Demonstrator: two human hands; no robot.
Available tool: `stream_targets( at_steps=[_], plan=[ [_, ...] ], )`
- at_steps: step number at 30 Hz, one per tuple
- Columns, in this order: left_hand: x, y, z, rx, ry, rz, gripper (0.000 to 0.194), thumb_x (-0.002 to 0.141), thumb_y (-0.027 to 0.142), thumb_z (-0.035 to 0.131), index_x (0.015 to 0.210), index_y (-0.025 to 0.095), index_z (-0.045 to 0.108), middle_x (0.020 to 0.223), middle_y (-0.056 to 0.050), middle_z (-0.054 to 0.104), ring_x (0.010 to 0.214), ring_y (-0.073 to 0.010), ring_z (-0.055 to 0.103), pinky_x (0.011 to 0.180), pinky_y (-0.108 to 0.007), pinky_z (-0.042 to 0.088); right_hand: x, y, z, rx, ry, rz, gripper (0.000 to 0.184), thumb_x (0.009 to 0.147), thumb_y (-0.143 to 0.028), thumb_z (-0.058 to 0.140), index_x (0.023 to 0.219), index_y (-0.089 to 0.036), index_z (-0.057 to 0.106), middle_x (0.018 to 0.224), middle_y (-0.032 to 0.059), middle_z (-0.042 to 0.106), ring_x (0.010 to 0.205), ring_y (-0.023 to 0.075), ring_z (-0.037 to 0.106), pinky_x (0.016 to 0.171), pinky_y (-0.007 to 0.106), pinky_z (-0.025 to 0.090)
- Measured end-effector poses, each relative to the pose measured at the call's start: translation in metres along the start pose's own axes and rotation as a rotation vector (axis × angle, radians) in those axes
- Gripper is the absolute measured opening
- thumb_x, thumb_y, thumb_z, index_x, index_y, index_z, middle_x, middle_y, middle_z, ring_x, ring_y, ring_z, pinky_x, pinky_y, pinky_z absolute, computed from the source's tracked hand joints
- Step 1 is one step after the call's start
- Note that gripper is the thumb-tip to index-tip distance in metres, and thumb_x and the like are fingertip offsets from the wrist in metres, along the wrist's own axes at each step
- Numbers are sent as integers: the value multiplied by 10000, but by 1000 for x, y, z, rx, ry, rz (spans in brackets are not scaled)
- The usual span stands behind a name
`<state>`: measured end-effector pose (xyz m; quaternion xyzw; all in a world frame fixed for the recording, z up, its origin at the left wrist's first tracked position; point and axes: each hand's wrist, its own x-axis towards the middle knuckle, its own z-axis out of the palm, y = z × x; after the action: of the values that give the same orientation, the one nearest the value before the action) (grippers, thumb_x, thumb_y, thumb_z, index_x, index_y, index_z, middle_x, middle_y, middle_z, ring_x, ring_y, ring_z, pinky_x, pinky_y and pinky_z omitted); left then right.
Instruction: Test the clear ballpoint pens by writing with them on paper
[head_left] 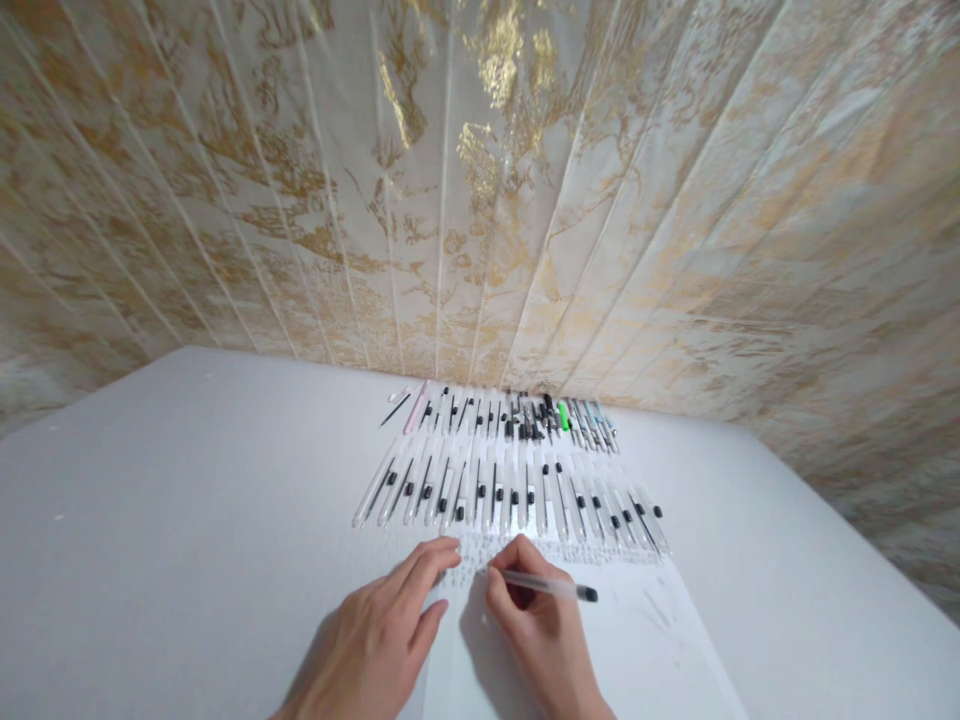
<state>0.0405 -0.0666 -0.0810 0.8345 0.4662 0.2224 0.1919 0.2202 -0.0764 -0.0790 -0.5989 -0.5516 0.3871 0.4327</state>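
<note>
White table (187,520) beneath a right hand (536,625) curled around a pen (551,584).

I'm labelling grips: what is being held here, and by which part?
The right hand pinches a translucent, black-ended plastic pen near its writing tip; the left hand shows nothing in its grip.

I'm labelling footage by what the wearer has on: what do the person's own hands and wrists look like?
Both the left hand and the right hand are bare, five-fingered human hands without gloves. No sleeve, watch or bracelet shows at either wrist before the picture's lower edge, and no ring can be made out. The nails are too small to judge.
</note>
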Motion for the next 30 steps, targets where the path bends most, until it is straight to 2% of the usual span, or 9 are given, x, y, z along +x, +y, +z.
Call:
stream_targets(
  at_steps=[13, 24, 30],
  plan=[
    [-1, 0, 0, -4, 59, 11, 379, 897, 111, 424, 1205, 327, 465, 1293, 13, 651, 1093, -191, 684, 851, -323, 602, -1, -4, 0, -33, -17, -15, 174, 810, -243, 532, 658, -215, 452, 573, -52, 426, 552, 123, 366, 523, 252, 293],
    [-1, 0, -1, 4, 28, 12, 374, 916, 126, 405, 1228, 330, 441, 1333, 2, 621, 1121, -188, 667, 865, -344, 601, -1, -6, 0, -2, -3, -8, 174, 783, -252, 531, 641, -221, 435, 563, -52, 421, 546, 125, 366, 514, 248, 296],
    [-1, -1, 0, -13, 56, 11, 380, 899, 123, 427, 1216, 327, 472, 1312, 9, 637, 1108, -189, 675, 866, -337, 599, -1, -4, 0, -28, -11, -6, 166, 789, -251, 528, 647, -219, 449, 560, -50, 437, 541, 125, 373, 517, 252, 291]
  ],
)
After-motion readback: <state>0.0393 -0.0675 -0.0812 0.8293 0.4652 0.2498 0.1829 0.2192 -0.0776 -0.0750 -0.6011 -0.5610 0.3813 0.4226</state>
